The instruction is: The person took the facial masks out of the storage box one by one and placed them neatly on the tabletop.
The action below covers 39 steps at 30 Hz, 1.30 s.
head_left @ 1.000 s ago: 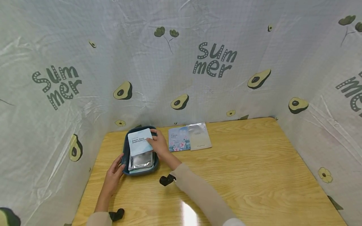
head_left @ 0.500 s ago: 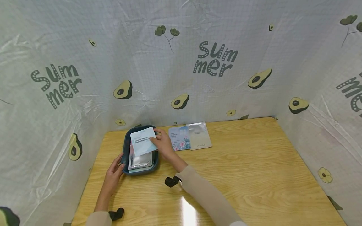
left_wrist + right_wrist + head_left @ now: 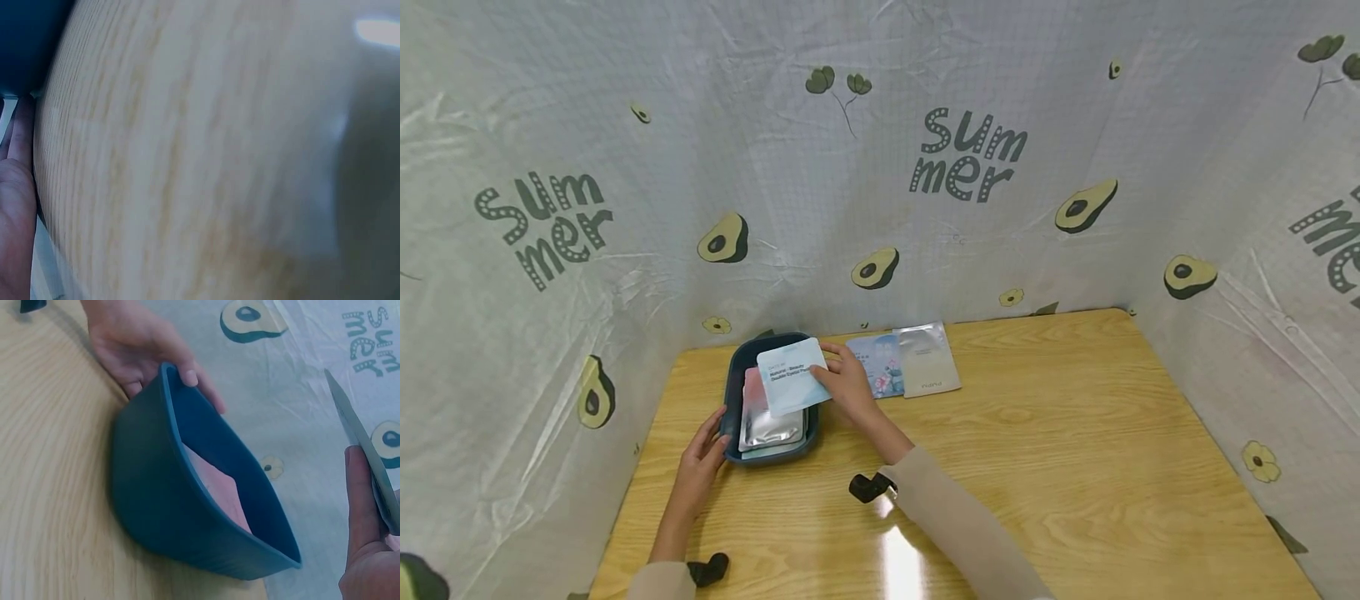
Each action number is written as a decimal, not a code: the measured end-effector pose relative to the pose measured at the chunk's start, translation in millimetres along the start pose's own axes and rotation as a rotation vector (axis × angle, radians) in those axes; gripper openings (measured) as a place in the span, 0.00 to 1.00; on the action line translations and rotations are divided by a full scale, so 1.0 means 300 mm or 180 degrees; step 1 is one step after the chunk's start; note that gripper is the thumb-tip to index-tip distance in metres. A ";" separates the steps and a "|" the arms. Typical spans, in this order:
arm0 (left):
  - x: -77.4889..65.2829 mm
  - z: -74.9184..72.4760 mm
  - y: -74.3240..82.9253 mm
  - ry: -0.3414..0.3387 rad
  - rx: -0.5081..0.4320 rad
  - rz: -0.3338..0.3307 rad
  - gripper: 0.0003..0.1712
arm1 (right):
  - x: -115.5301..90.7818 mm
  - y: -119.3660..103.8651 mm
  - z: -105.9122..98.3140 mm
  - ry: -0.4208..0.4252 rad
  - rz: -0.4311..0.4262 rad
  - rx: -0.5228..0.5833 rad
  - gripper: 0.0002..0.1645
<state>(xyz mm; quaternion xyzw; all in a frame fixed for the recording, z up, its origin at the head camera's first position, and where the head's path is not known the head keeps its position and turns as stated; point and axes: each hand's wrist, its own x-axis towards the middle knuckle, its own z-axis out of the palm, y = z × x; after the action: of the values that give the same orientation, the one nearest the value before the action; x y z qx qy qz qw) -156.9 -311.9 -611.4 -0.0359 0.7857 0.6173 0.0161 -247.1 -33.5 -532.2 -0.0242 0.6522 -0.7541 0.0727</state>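
My right hand [image 3: 847, 382] pinches a pale blue double-eyelid patch packet [image 3: 788, 379] by its right edge, thumb on top. The packet is held above a dark blue plastic bin [image 3: 812, 446] and covers part of it; the right wrist view shows it edge-on [image 3: 356, 425], apart from the bin. My left hand [image 3: 697, 458] holds the bin's left side, with a fingertip at the rim in the right wrist view. Inside the bin lie a pink-and-silver packet [image 3: 772, 430] and a pale blue one [image 3: 771, 451] under it.
Right of the bin, a flowered blue packet [image 3: 886, 371] and a silver-beige packet [image 3: 929, 358] lie side by side on the wooden table [image 3: 1037, 433]. A printed sheet [image 3: 985, 250] rises behind the table and along both sides.
My right hand has moved to the right with the pale blue packet, uncovering more of the pink-and-silver packet. The left hand stays at the bin.
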 end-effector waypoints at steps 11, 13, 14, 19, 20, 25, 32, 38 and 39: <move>-0.013 -0.004 -0.010 0.0036 0.0007 0.0053 0.33 | -0.014 -0.005 -0.043 -0.0008 -0.0014 0.0032 0.29; -0.013 -0.005 -0.010 0.0042 -0.0001 0.0053 0.33 | -0.012 -0.006 -0.048 0.0001 -0.0010 -0.0015 0.29; -0.012 -0.005 -0.009 0.0042 0.0003 0.0050 0.33 | -0.011 -0.008 -0.051 0.0017 -0.0008 -0.0039 0.29; -0.005 -0.006 0.002 0.0035 0.0018 0.0059 0.33 | -0.007 -0.013 -0.060 0.0114 -0.0013 -0.0046 0.29; -0.005 -0.006 0.004 0.0035 0.0031 0.0050 0.33 | -0.007 -0.013 -0.061 0.0126 -0.0015 -0.0043 0.29; -0.004 -0.009 0.007 0.0055 0.0063 0.0026 0.33 | -0.006 -0.015 -0.067 0.0126 -0.0089 -0.0048 0.29; -0.010 -0.010 0.001 0.0090 0.0068 0.0058 0.33 | -0.008 -0.004 -0.085 0.0093 -0.0209 -0.0046 0.29; -0.014 -0.001 0.000 0.0074 0.0039 0.0166 0.32 | -0.013 0.014 -0.141 0.0125 -0.0167 0.0021 0.28; -0.012 0.000 0.001 0.0070 0.0029 0.0186 0.32 | -0.012 0.015 -0.152 0.0139 -0.0166 0.0022 0.28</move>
<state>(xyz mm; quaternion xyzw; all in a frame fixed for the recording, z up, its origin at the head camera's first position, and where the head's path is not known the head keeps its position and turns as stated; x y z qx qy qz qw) -153.3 -311.6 -611.0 -0.0197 0.7894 0.6134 -0.0103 -249.1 11.1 -543.2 -0.0244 0.6503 -0.7583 0.0388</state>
